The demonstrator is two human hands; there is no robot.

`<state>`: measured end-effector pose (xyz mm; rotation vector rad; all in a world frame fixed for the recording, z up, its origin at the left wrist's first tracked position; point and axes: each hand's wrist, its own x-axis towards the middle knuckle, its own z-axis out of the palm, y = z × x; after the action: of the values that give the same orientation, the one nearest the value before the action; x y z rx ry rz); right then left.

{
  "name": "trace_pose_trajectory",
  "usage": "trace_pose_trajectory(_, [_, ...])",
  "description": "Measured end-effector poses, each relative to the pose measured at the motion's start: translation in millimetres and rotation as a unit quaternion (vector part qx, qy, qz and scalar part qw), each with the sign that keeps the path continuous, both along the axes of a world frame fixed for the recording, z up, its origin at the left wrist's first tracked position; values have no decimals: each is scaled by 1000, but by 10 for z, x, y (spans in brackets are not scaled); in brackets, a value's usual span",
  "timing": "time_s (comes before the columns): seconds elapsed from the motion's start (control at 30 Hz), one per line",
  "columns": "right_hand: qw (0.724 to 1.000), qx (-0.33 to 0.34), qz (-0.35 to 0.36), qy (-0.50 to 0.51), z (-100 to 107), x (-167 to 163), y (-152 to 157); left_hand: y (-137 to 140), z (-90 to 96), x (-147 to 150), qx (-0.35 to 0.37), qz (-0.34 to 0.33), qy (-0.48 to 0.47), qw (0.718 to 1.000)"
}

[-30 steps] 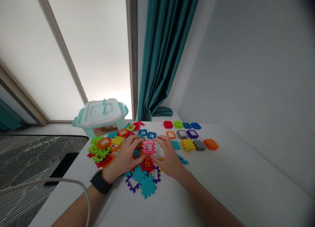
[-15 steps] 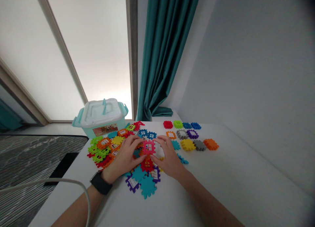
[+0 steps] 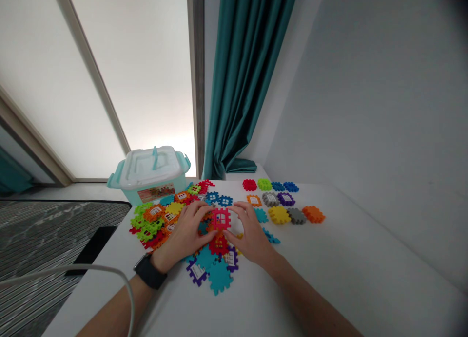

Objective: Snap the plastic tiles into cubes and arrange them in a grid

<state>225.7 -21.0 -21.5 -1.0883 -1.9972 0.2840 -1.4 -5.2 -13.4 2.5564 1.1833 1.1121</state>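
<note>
Between my two hands is a pinkish-red window block, a square interlocking plastic tile with notched edges and a four-pane opening. My left hand, with a dark watch on its wrist, grips the tile's left side with curved fingers and thumb. On the right edge, the fingers and thumb of my right hand close in the same way. Just below lie a red tile, a light-blue tile and a purple window tile. Part of the pile is hidden under my left hand.
A heap of mixed interlocking tiles spreads to the left. Spaced tiles, including a yellow one and an orange one, lie at the right. Behind the heap stands a lidded turquoise box. A pale cable crosses the lower left.
The pinkish-red tile tips very slightly between my fingers. Otherwise both hands and the tiles on the table stay in place.
</note>
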Motion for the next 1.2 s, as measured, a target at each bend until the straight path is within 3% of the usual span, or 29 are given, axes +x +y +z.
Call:
trace_pose_trajectory(0.4, [1000, -4, 0, -6, 11, 1, -5, -8, 22, 6, -1, -4, 6, 1000])
trace_pose_trajectory(0.67, [999, 27, -7, -25, -8, 3, 0, -26, 35, 5, 12, -1, 11, 1000])
trace_pose_trajectory(0.97, [991, 92, 26, -99, 36, 21, -6, -12, 32, 2, 13, 3, 23, 1000])
trace_pose_trajectory(1.2, [990, 76, 48, -113, 58, 32, 2, -20, 18, 11, 10, 0, 31, 999])
